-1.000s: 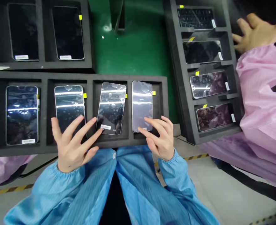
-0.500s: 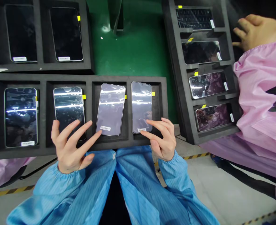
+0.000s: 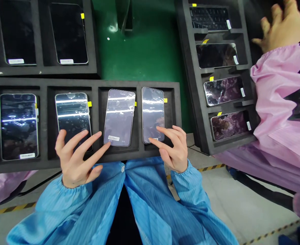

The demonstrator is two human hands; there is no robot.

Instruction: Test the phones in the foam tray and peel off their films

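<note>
A black foam tray (image 3: 95,119) holds several phones, each in its own compartment. My left hand (image 3: 78,160) is spread, its index fingertip at the lower left corner of the tilted phone (image 3: 119,119) with a white label. Its other fingers reach over the lower part of the phone (image 3: 72,112) to the left. At the rightmost phone (image 3: 153,109), my right hand (image 3: 174,148) has two fingertips over the lower screen, near its label, and holds nothing. The far left phone (image 3: 18,129) lies untouched with a white label at its bottom.
Another foam tray (image 3: 95,41) with phones lies behind on the left. A stack of trays (image 3: 188,68) with several phones stands at the right, on a green surface (image 3: 142,51). A person's hand (image 3: 285,29) and pink sleeve (image 3: 275,85) are beyond it.
My right fingertips have moved slightly left on the rightmost phone, now over its label. My left hand stays nearly still. The other person's hand has moved up. The view has shifted slightly.
</note>
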